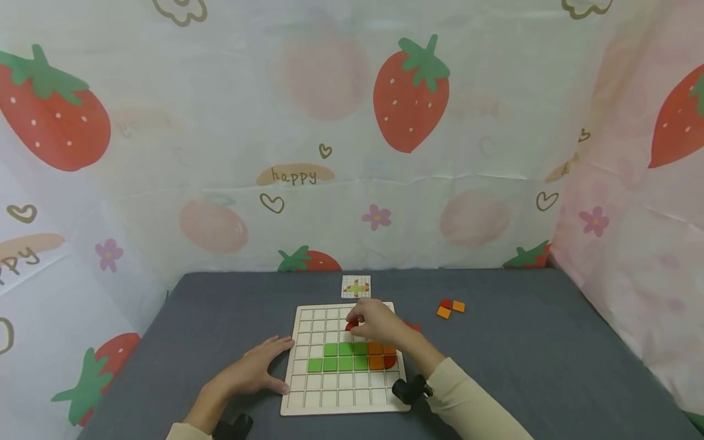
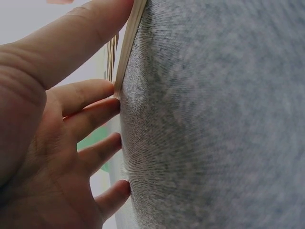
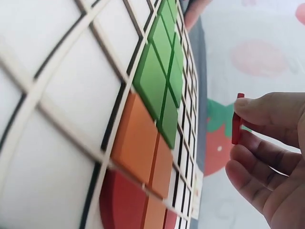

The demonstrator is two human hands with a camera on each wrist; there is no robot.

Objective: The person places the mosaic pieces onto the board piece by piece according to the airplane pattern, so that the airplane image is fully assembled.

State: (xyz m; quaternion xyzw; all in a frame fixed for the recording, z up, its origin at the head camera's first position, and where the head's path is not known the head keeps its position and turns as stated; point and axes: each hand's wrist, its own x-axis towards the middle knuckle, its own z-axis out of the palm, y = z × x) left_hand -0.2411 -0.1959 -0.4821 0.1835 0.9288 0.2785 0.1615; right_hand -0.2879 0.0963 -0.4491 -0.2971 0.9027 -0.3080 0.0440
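Right hand (image 1: pixel 376 321) pinches red tile (image 3: pixel 236 125); backdrop (image 1: pixel 341 134) reads "happy".

Grid board (image 1: pixel 313 382) at lower centre of the head view looks like pale wood, smooth and matt. Green tiles (image 3: pixel 151 78) and orange tiles (image 3: pixel 134 128), centre of the right wrist view: smooth, faint sheen. Table cover (image 2: pixel 219 119), right half of the left wrist view, reads as rough, matt cloth. Backdrop (image 1: pixel 236 122), upper head view: creased matt cloth.
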